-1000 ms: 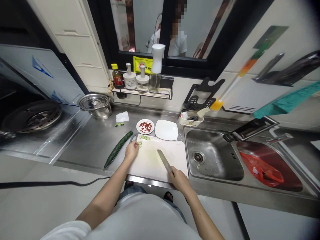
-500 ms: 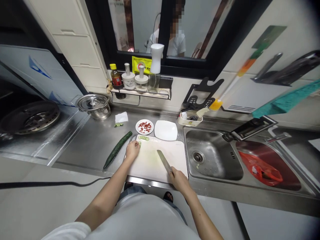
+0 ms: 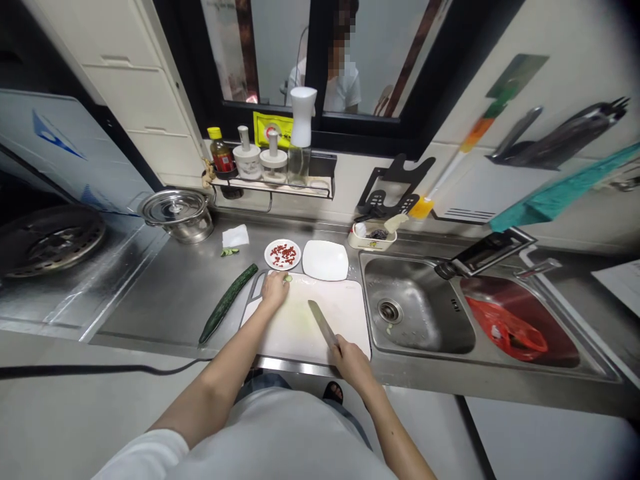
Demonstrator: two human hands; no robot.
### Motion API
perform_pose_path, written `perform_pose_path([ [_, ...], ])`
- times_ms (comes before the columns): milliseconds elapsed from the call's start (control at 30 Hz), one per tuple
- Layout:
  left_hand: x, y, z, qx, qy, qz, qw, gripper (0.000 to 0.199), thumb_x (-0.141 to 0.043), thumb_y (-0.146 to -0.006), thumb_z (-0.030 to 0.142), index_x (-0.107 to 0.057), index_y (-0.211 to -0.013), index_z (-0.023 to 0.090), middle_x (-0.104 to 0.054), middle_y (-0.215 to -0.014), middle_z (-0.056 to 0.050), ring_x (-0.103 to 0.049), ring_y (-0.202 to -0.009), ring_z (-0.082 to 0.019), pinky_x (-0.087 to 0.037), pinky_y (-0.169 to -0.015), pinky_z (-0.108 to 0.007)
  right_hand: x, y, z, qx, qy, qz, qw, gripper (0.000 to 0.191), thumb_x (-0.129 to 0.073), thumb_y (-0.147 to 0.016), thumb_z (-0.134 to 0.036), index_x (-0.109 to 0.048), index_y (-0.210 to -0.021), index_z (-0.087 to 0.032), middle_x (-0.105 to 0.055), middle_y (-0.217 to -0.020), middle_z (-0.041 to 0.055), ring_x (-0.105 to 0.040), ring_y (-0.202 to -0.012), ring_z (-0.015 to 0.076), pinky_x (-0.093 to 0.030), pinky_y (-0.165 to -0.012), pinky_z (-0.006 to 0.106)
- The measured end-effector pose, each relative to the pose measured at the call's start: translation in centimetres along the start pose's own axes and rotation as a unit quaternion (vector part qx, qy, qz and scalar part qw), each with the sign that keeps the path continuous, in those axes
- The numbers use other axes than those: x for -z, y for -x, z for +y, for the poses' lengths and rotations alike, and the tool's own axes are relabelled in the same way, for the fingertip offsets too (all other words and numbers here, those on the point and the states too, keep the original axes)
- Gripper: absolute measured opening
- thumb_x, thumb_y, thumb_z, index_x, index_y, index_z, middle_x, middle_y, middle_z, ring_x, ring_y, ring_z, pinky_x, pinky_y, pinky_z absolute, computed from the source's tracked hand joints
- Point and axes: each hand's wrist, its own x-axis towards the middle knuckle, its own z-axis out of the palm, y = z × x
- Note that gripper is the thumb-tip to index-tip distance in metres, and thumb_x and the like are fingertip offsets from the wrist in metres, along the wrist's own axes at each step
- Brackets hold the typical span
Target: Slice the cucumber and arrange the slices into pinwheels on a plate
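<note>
My right hand (image 3: 350, 360) is closed round the handle of a kitchen knife (image 3: 321, 323), its blade slanting up and left over the white cutting board (image 3: 285, 333). At the board's upper left corner, my left hand (image 3: 275, 287) has its fingers drawn together over the cucumber slices (image 3: 289, 278). Only a green-edged slice shows at the fingertips; the hand hides the others. Left of the board a long cucumber (image 3: 229, 303) lies on the steel counter. Just behind the board stand a small plate of chopped red pieces (image 3: 283, 255) and a white square plate (image 3: 325, 260).
A double sink (image 3: 420, 340) adjoins the board's right side, with a red plastic bag (image 3: 510, 333) in its right basin. Back left are a lidded steel pot (image 3: 180, 217), a white paper (image 3: 235, 235) and cucumber scraps (image 3: 230, 252). A condiment rack (image 3: 275, 187) hangs above.
My left hand has moved up and right, from beside the row of cucumber slices to over it. The knife stays in my right hand, nearly still. The whole view has shifted slightly left.
</note>
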Motion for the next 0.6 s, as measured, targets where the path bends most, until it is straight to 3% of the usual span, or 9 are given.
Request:
perform_pose_path([
  [233, 0.0, -0.7, 0.9, 0.003, -0.055, -0.041, 0.998, 0.025, -0.048, -0.085, 0.017, -0.067, -0.102, 0.016, -0.063, -0.108, -0.015, -0.054, -0.105, -0.025, -0.039, -0.093, -0.035, -0.7, -0.1, -0.2, -0.001, -0.004, 0.015, 1.000, 0.026, -0.032, -0.097, -0.027, -0.056, -0.106, -0.019, -0.069, -0.090, 0.0069, -0.062, -0.083, 0.0164, -0.027, -0.060, 0.025],
  [600, 0.4, -0.7, 1.2, 0.048, -0.006, -0.034, 0.998, 0.015, -0.054, -0.084, 0.020, -0.064, -0.094, 0.019, -0.067, -0.094, -0.009, -0.058, -0.092, -0.021, -0.041, -0.081, -0.029, -0.4, -0.2, -0.1, -0.005, 0.001, 0.007, 1.000, 0.024, -0.035, -0.097, -0.027, -0.056, -0.106, -0.020, -0.068, -0.092, 0.0068, -0.062, -0.083, 0.0169, -0.028, -0.061, 0.025],
])
